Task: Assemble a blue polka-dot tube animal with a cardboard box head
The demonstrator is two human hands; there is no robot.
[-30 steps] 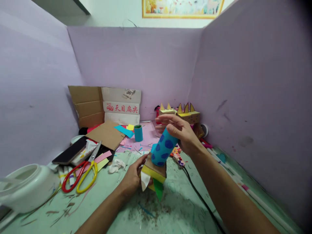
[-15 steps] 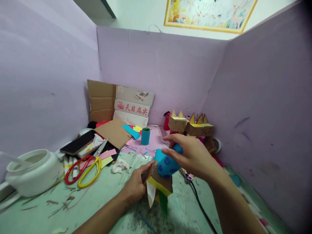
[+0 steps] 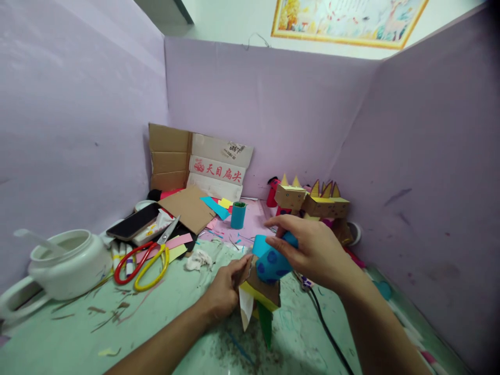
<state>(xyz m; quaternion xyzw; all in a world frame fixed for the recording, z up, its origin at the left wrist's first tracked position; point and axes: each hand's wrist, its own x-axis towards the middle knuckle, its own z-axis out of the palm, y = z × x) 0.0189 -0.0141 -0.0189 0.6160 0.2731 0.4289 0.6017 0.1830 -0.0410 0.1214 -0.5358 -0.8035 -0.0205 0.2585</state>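
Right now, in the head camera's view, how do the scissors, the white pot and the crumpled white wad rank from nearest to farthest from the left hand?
From the left hand:
1. Crumpled white wad: just beyond it, slightly left.
2. Scissors: farther left.
3. White pot: farthest left.

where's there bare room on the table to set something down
Two mostly bare patches of green tabletop: between the held cardboard box and black cord, and between the scissors and left forearm. It is crowded around the phone and white pot, and at back right by the cardboard figures.
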